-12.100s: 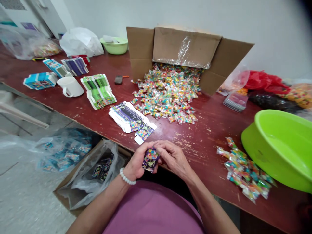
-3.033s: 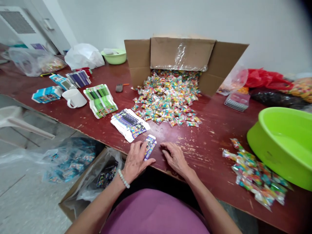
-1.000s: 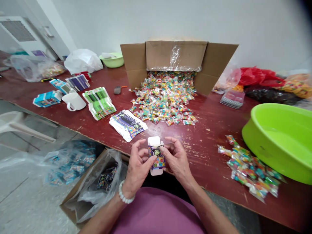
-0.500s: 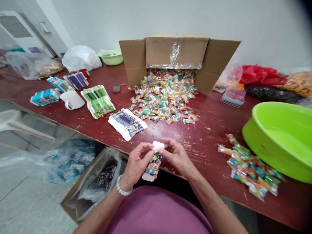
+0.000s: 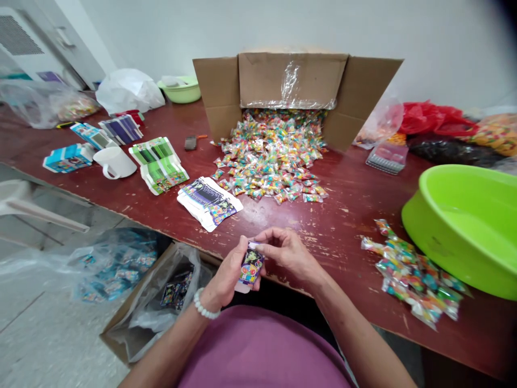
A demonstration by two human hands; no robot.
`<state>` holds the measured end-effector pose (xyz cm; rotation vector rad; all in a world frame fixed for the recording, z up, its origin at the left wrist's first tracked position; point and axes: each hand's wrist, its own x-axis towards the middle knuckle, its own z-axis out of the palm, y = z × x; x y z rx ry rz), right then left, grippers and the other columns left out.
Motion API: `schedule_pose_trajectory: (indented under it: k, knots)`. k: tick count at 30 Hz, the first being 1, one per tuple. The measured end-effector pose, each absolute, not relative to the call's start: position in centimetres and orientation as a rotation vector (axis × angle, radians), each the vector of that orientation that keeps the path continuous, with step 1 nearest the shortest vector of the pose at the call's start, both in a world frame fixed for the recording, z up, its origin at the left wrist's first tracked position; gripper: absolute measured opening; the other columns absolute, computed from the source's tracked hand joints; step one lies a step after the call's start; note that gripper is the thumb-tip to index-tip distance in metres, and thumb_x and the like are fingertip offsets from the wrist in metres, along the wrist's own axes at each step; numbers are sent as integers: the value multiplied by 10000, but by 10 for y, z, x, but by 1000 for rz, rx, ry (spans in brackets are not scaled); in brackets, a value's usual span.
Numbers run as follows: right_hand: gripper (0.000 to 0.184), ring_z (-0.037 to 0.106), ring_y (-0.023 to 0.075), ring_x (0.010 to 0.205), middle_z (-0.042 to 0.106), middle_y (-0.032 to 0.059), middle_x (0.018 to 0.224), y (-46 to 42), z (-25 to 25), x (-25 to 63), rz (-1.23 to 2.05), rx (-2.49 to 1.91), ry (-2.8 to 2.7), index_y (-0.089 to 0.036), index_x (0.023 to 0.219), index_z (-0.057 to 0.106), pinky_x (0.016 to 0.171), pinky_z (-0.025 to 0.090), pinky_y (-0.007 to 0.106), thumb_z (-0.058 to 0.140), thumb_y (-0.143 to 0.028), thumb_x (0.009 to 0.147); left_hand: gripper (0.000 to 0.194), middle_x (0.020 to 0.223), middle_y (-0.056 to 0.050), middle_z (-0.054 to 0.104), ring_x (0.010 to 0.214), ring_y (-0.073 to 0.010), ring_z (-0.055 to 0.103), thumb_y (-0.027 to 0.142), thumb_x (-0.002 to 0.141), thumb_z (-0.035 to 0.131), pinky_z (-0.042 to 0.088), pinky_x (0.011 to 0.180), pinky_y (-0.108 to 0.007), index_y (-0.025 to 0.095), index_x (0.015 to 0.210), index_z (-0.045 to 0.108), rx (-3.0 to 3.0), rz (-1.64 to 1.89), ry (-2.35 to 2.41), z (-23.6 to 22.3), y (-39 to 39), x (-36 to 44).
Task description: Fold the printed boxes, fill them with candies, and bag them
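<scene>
Over the front edge of the table, my left hand [image 5: 229, 272] is wrapped round a small purple printed candy box [image 5: 251, 265]. My right hand [image 5: 285, 250] pinches the white flap at the upper end of that box with thumb and forefinger. A pale flap sticks out at the lower end. Just beyond my hands lie flat purple-and-white box blanks [image 5: 209, 202]. Farther back, wrapped candies [image 5: 278, 156] spill in a heap from an opened cardboard carton [image 5: 293, 81] on its side.
Right of me stand a big green basin [image 5: 452, 231] and a small pile of wrapped candies [image 5: 414, 275]. Green box blanks [image 5: 159, 164] and a white mug [image 5: 115, 163] are at left. Below the table edge sits a plastic-lined carton [image 5: 149, 318] holding dark packets.
The white flap at the box's upper end has been folded down. My left hand has closed further round the box, and my right fingers have moved onto its top.
</scene>
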<state>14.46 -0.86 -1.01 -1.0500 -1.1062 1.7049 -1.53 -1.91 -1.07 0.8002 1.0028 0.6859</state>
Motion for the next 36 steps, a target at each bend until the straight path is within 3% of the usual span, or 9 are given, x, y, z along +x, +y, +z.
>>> schedule_pose_trajectory:
  k: [4, 9, 13, 17, 20, 24, 30, 34, 36]
  knots:
    - [292, 633, 135, 445, 723, 31, 696, -4, -5, 144, 1730, -1064, -1056, -155, 878, 675, 443, 485, 238, 789, -395, 757, 744, 610, -53, 623, 408, -106, 545, 770, 888, 315, 398, 410, -207, 122, 728, 645, 926, 667, 1012, -13, -18, -17]
    - [250, 629, 144, 435, 723, 28, 661, -6, 3, 140, 1684, -1055, -1016, -162, 779, 677, 437, 494, 248, 797, -376, 736, 781, 543, -58, 604, 409, -113, 538, 777, 884, 305, 390, 421, -210, 105, 754, 681, 1031, 682, 1033, -14, -17, -20]
    - [216, 632, 136, 453, 705, 8, 627, -11, 3, 136, 1491, -1112, -1143, -172, 765, 688, 448, 481, 231, 778, -367, 752, 763, 555, -39, 598, 416, -115, 526, 739, 912, 306, 382, 420, -211, 95, 978, 710, 1089, 716, 1038, -16, -17, -21]
    - [213, 627, 134, 472, 705, 6, 634, -12, -1, 137, 1446, -1127, -1221, -181, 759, 650, 455, 475, 231, 711, -381, 802, 663, 697, -36, 640, 476, -112, 547, 650, 962, 325, 415, 458, -216, 150, 1291, 611, 1205, 700, 1018, -15, -17, -24]
    - [182, 622, 125, 512, 696, 2, 639, -9, -3, 139, 1324, -1179, -1289, -180, 753, 657, 491, 481, 226, 706, -347, 806, 650, 696, -33, 638, 493, -114, 549, 630, 967, 347, 429, 478, -219, 154, 1343, 581, 1282, 678, 1032, -10, -13, -27]
    - [199, 634, 132, 590, 707, 24, 763, -8, 2, 138, 1248, -1156, -1371, -191, 746, 677, 523, 495, 236, 713, -371, 823, 683, 647, -37, 631, 463, -109, 533, 677, 920, 415, 404, 452, -208, 123, 1246, 646, 1185, 693, 999, -7, -11, -28]
    - [192, 687, 193, 828, 678, 72, 1186, -23, -1, 130, 1403, -990, -1332, -256, 936, 716, 570, 556, 281, 670, -430, 870, 691, 609, -6, 612, 416, -128, 538, 718, 897, 411, 413, 389, -217, 164, 1267, 597, 831, 787, 958, -18, -16, -20]
    - [277, 651, 162, 667, 701, 52, 1062, -2, -17, 143, 1491, -1061, -1400, -258, 1037, 687, 598, 539, 306, 578, -485, 922, 588, 719, -6, 654, 487, -135, 591, 633, 906, 507, 471, 458, -234, 224, 1328, 500, 730, 862, 922, -16, -18, -18]
    - [301, 657, 209, 840, 706, 57, 993, 27, -26, 156, 1179, -1233, -1545, -239, 1031, 700, 772, 524, 347, 515, -465, 958, 537, 800, -24, 681, 594, -157, 643, 569, 903, 565, 523, 558, -270, 241, 1320, 481, 654, 873, 901, -13, -18, -21]
